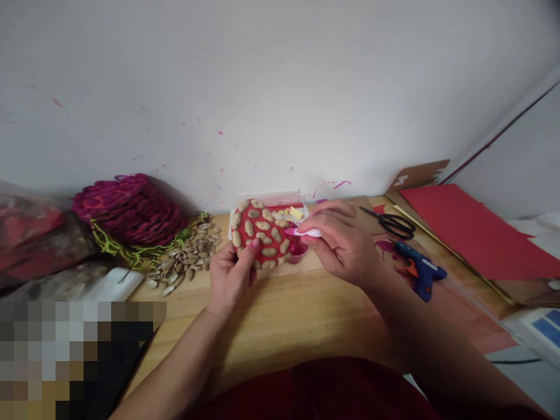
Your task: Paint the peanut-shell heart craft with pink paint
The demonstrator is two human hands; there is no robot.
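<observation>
My left hand (231,271) grips a red disc (257,229) by its lower left edge, thumb on the front. Peanut shells are fixed over the disc's face. My right hand (343,242) pinches a small white tool (311,233) with a pink tip, which is at the disc's right edge; whether it touches cannot be told. Just behind and below that tip is a small cup (299,255) with dark pink contents, partly hidden by the disc and my right hand.
Loose peanut shells (190,256) lie left, beside stacked purple discs (131,210) with green strings. Scissors (396,224), a blue glue gun (420,269) and red sheets (481,233) lie right. A white box (301,205) with yellow pieces stands behind the disc.
</observation>
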